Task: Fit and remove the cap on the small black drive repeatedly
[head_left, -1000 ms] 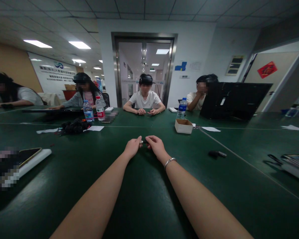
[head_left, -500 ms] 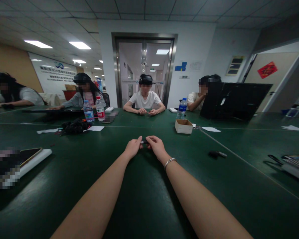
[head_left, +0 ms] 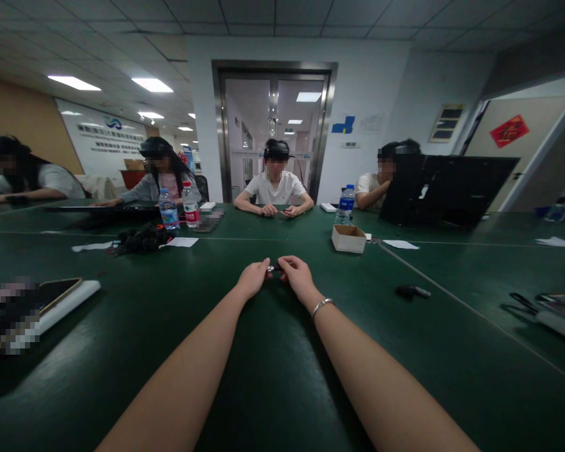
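Left hand (head_left: 253,278): thumb and fingers pinched narrow on the silvery left end of a small dark-and-silver piece (head_left: 275,267).
Right hand (head_left: 297,274): pinched narrow on the dark right end of the same piece; fingertips partly hidden.
Piece, position: between the two hands, at mid-table, raised or resting cannot be told; one part or two joined, also cannot tell.
Right wrist: silver bangle (head_left: 322,308).
Table (head_left: 273,383): dark green, with pale seam lines.
Right of hands: a dark object with a silvery end (head_left: 410,291) lies on the green surface, well apart from the right hand.
Beyond hands, right: open pale box (head_left: 348,241), with a blue-capped bottle (head_left: 345,206) just behind it and a white paper (head_left: 401,244) to its right.
Beyond hands, left: black tangled bundle (head_left: 140,240) near two bottles, one blue-capped (head_left: 169,212), one red-capped (head_left: 191,207).
Near left: phone-like device (head_left: 59,291) on a white slab (head_left: 78,304), partly pixelated.
Far right: black monitor (head_left: 452,188), its back to the camera.
Far side, centre: seated co-worker (head_left: 275,186) in a white top, both hands together on the table.
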Action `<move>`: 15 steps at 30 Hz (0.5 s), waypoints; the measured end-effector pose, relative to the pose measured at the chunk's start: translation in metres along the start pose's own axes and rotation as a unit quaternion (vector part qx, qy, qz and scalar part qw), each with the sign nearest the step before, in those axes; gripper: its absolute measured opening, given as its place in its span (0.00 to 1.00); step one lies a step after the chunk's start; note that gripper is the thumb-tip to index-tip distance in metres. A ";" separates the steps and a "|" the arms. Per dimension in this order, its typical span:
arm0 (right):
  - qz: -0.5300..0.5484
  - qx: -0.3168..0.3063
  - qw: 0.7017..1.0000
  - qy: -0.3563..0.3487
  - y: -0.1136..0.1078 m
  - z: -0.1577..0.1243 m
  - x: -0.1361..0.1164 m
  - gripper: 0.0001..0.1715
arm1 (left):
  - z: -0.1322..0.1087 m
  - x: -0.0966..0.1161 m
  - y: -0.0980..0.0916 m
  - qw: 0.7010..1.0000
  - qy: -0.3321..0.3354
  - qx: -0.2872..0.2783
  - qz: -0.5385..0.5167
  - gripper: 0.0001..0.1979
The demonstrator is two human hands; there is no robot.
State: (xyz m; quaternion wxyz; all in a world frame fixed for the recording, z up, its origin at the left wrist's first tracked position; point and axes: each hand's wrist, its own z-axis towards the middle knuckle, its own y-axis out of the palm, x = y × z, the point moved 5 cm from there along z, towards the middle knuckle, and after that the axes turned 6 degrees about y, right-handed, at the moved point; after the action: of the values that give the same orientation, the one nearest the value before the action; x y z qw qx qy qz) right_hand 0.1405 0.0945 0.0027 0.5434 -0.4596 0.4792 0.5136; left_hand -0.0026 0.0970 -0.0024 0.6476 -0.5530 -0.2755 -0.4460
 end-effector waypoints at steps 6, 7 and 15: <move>0.003 0.015 1.000 0.000 -0.002 0.000 0.001 0.18 | -0.001 0.002 0.000 1.000 0.027 0.003 -0.005 0.22; 0.000 0.015 1.000 -0.001 -0.002 0.000 0.000 0.18 | -0.001 0.002 0.000 1.000 0.025 0.003 -0.001 0.22; -0.003 0.015 1.000 0.003 -0.002 0.001 0.002 0.18 | -0.004 0.005 -0.002 1.000 0.022 0.011 -0.002 0.20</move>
State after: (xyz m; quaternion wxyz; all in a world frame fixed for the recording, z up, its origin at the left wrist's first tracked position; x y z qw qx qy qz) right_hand 0.1429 0.0956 0.0011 0.5507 -0.4540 0.4870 0.5034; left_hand -0.0027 0.0920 0.0020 0.6588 -0.5353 -0.2674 -0.4558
